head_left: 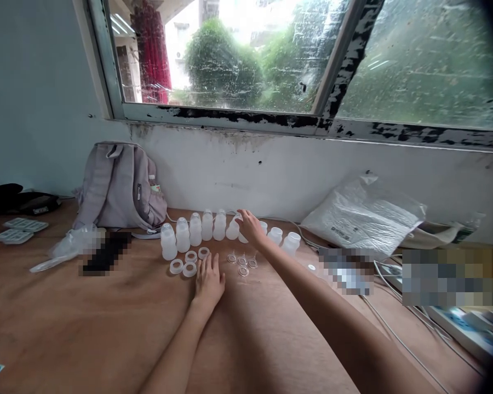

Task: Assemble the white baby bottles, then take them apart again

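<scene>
My right hand (pixel 252 227) reaches into a row of small, frosted baby bottles at the back of the table. Its fingers are bent round the top of one bottle (pixel 232 229); the exact grip is partly hidden. To its left stand several bottles with clear domed tops (pixel 183 236). On its right are open, wide-necked bottles (pixel 275 236), one partly behind the hand. My left hand (pixel 210 277) lies flat on the table with fingers stretched, beside several white screw rings (pixel 189 268). Between my hands lie several clear round pieces with thin stems (pixel 242 261).
The wooden table (pixel 119 328) meets a wall under a window. A backpack (pixel 121 186) and a plastic bag (pixel 72 241) are at the left. At the right lie a large clear-wrapped package (pixel 361 213), cables (pixel 394 331) and a power strip (pixel 464 328).
</scene>
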The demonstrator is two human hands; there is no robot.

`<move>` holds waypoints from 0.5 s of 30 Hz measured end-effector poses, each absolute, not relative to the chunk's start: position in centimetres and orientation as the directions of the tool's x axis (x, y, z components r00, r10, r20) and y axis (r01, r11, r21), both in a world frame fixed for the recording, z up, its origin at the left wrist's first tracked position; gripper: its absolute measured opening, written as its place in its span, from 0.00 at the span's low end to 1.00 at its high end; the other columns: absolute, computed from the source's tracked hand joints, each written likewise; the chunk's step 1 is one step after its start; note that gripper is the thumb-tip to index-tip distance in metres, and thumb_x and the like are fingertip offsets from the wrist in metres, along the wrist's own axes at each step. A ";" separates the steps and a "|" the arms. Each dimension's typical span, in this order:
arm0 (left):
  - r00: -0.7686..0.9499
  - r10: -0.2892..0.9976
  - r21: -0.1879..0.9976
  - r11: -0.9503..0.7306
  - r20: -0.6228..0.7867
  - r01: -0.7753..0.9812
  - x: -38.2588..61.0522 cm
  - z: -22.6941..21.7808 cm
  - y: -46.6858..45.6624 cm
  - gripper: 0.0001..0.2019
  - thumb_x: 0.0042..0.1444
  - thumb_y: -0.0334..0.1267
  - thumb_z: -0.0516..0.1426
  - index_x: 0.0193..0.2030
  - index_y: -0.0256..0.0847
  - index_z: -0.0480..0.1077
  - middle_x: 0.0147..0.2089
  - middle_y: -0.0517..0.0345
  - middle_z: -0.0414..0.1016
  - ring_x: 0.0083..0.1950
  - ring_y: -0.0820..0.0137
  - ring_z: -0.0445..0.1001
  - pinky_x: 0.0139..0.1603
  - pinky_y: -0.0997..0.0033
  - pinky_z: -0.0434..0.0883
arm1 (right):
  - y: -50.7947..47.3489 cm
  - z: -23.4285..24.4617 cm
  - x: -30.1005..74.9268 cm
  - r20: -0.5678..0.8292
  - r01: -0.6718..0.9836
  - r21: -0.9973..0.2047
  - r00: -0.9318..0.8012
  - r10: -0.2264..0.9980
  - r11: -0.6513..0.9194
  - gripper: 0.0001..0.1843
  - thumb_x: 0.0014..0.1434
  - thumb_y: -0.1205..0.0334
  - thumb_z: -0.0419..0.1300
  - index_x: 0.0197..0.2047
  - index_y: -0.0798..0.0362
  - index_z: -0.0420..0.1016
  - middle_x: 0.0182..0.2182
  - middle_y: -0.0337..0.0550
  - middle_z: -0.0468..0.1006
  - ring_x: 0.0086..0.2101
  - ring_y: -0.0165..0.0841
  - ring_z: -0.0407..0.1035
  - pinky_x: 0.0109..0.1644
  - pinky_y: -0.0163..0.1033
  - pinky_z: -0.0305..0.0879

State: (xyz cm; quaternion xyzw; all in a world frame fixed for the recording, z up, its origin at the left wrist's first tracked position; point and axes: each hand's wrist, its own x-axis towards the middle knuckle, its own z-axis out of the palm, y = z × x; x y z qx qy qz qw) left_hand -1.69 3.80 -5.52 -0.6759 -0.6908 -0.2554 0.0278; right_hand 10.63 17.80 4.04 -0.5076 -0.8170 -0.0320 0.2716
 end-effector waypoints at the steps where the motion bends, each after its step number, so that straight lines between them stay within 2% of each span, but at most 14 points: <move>1: -0.083 0.922 0.303 -0.038 0.378 0.952 -1.6 -5.6 3.8 0.26 0.50 0.34 0.50 0.58 0.31 0.55 0.59 0.41 0.57 0.61 0.58 0.54 0.60 0.55 0.50 | 18.1 4.0 10.4 0.464 0.851 -0.223 -0.336 0.820 0.475 0.16 0.59 0.66 0.48 0.51 0.57 0.59 0.43 0.52 0.70 0.40 0.38 0.66 0.39 0.38 0.58; 7: -0.118 0.919 0.258 0.019 0.376 0.966 -1.4 -5.7 4.1 0.25 0.52 0.36 0.50 0.57 0.31 0.57 0.59 0.41 0.57 0.61 0.57 0.53 0.61 0.53 0.48 | 20.1 4.1 9.8 0.406 0.873 -0.215 -0.328 0.853 0.438 0.13 0.57 0.65 0.51 0.47 0.56 0.60 0.37 0.50 0.73 0.36 0.38 0.67 0.35 0.37 0.57; 11: -0.138 0.904 0.229 0.046 0.405 0.972 -1.4 -6.2 4.3 0.23 0.53 0.37 0.49 0.56 0.35 0.59 0.59 0.42 0.58 0.61 0.57 0.54 0.60 0.50 0.46 | 20.6 4.3 9.6 0.396 0.876 -0.200 -0.337 0.854 0.439 0.13 0.57 0.64 0.52 0.46 0.56 0.61 0.39 0.51 0.72 0.38 0.37 0.67 0.36 0.36 0.58; 15: -0.150 0.884 0.210 0.061 0.444 0.976 -1.4 -6.8 4.5 0.24 0.53 0.39 0.49 0.57 0.36 0.58 0.60 0.41 0.56 0.62 0.56 0.51 0.60 0.47 0.41 | 20.4 4.0 9.2 0.405 0.877 -0.187 -0.342 0.848 0.442 0.15 0.55 0.68 0.52 0.47 0.58 0.62 0.42 0.54 0.70 0.40 0.39 0.67 0.39 0.37 0.60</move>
